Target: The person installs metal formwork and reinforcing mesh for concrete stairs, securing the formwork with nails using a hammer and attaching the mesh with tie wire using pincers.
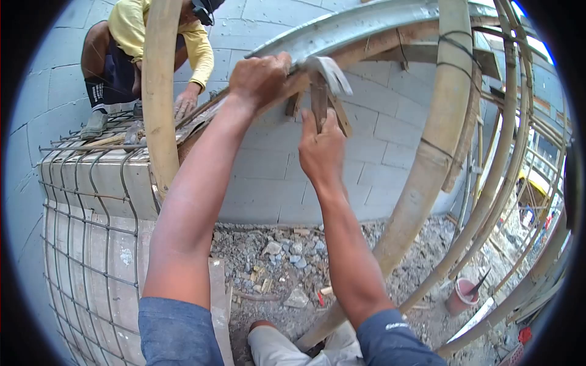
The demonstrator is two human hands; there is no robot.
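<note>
My right hand (322, 146) is wrapped round the handle of a claw hammer (318, 91), its metal head raised beside the wooden beam. Fingers curled, my left hand (259, 76) is closed at the near end of a long metal channel (366, 29); what it grips, if anything, is hidden. The channel lies along the upper side of the wooden beam (384, 44), which slants up to the right. A short wooden piece (339, 116) hangs below the beam, just behind the hammer.
A co-worker in a yellow shirt (199, 52) crouches at upper left, one hand on the ledge. Rebar mesh (91, 229) covers the left side. Bamboo poles (427, 140) stand close on the right. Rubble (274, 256) and a red bucket (462, 297) are below.
</note>
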